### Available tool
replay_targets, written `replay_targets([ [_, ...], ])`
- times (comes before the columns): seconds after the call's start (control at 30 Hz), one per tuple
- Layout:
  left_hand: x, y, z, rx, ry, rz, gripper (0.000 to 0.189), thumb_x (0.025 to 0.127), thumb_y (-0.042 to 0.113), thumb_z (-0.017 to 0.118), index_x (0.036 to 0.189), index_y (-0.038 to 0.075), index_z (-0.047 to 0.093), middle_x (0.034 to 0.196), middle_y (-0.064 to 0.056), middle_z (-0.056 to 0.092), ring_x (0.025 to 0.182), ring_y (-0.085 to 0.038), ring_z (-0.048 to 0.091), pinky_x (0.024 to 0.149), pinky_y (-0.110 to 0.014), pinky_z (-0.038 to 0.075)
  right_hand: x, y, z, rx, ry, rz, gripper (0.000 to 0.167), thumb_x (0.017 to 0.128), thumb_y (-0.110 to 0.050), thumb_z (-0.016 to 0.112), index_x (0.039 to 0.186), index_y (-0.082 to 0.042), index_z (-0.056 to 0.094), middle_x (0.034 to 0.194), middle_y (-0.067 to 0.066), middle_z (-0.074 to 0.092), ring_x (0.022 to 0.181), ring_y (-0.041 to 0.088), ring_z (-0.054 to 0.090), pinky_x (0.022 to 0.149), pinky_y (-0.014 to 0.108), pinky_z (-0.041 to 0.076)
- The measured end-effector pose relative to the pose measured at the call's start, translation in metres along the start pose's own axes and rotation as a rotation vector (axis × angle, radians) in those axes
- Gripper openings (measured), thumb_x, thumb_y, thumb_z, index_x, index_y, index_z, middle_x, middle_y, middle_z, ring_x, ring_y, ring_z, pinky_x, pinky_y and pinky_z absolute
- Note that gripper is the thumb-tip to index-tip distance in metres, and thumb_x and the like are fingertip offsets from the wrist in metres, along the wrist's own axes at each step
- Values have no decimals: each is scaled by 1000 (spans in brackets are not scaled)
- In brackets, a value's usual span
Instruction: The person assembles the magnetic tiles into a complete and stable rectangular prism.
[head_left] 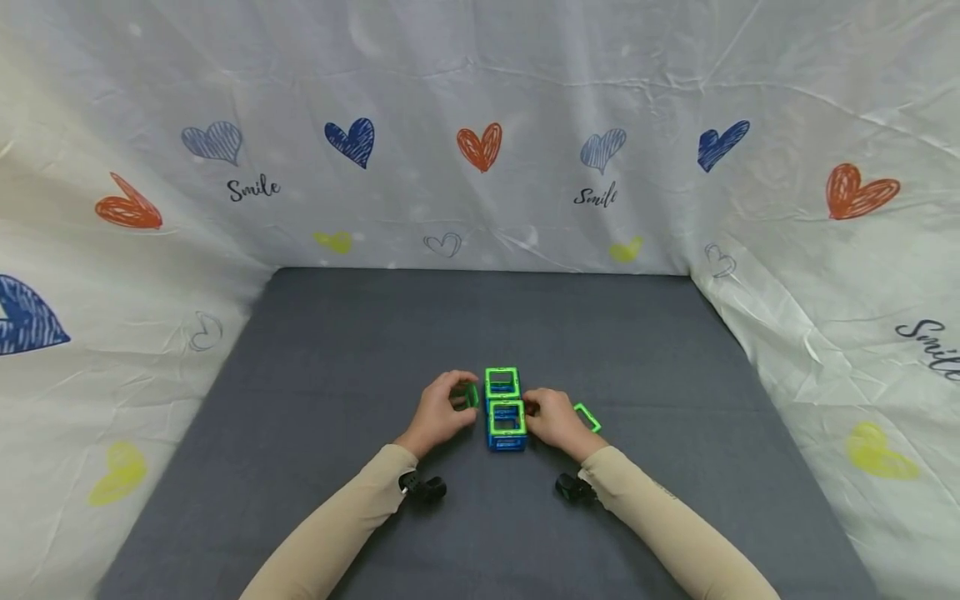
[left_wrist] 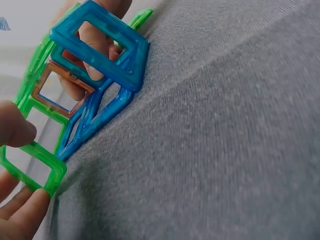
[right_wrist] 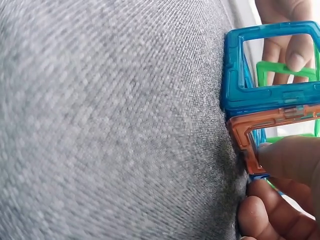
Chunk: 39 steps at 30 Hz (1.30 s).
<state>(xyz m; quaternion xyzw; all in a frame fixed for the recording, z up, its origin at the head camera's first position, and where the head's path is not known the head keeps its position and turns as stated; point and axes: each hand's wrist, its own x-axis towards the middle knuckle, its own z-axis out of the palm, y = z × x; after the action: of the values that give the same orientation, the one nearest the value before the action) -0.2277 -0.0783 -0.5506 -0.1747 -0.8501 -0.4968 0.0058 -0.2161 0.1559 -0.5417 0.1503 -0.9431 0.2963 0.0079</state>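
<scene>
A small block structure of magnetic frame tiles (head_left: 507,445) stands on the cloth between both hands, with two green squares on top and blue tiles around the near end. To its left, my left hand (head_left: 441,410) pinches a green square magnetic tile (left_wrist: 50,159) between thumb and fingers, held on edge close to the structure's side. On the other side, my right hand (head_left: 557,419) grips an orange square magnetic tile (right_wrist: 242,135), its thumb at the frame's opening. That orange tile stands against the structure, beside a blue square tile (right_wrist: 232,92). From the head view the orange tile is hidden.
Another green tile (head_left: 587,417) lies just right of the right hand. Dark grey cloth (head_left: 480,325) covers the table. White curtain (head_left: 420,75) printed with hearts hangs at the back and both sides. Wrist cameras (head_left: 429,489) sit on both sleeves.
</scene>
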Motion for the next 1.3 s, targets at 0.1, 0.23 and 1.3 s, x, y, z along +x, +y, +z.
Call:
replay_targets([
  [0.1,2,1,2,-53,-12,-10,54,83,-4,70,134,9,59,131,-14,60,122,-31,63,97,-42,58,0,0,1,-4,2,-16,10,84,0,71,92,-5,76,81,6,69,68,12,59,62,28,49],
  [0.23,4,2,4,-90,-22,-29,60,85,-5,68,141,9,54,139,-14,58,129,-31,59,101,-44,56,-2,-1,1,5,0,-33,10,85,0,69,92,-4,75,80,6,68,66,11,56,59,26,47],
  [1.3,13,-3,14,-111,-29,10,65,83,-6,67,146,3,53,130,-15,60,121,-33,63,101,-46,56,-3,-5,1,-24,-13,-75,29,90,3,63,68,-13,52,64,-3,40,56,9,35,55,22,28],
])
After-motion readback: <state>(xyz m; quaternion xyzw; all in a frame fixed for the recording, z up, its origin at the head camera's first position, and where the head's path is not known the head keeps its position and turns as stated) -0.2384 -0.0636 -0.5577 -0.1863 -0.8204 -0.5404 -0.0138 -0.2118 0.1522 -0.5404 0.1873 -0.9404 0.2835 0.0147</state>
